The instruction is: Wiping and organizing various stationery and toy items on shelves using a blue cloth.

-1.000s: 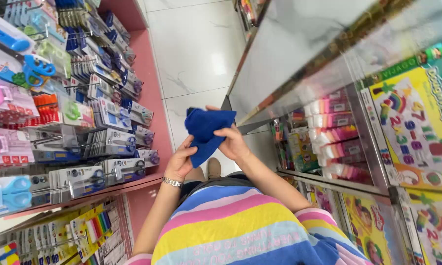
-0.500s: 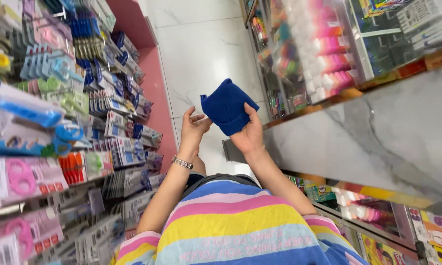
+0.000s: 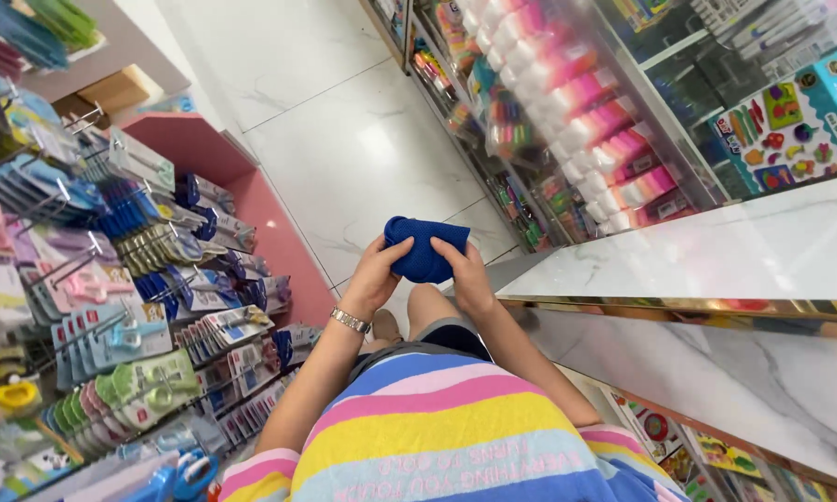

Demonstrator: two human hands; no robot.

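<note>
A dark blue folded cloth [image 3: 425, 247] is bunched between both my hands in front of my striped shirt. My left hand [image 3: 374, 276], with a metal watch on its wrist, grips the cloth's left side. My right hand [image 3: 466, 272] pinches its right side from below. Both hands hang over the white marble floor [image 3: 344, 139] of a shop aisle, between two shelf units.
Racks of packaged scissors and stationery [image 3: 112, 325] hang on a pink unit on my left. A white marble counter top [image 3: 744, 256] juts out on my right, with shelves of pink bottles [image 3: 586, 102] and toy boxes beyond.
The cloth has gone from held up flat to folded smaller and bunched between both hands. The view has tilted toward the floor and far shelves.
</note>
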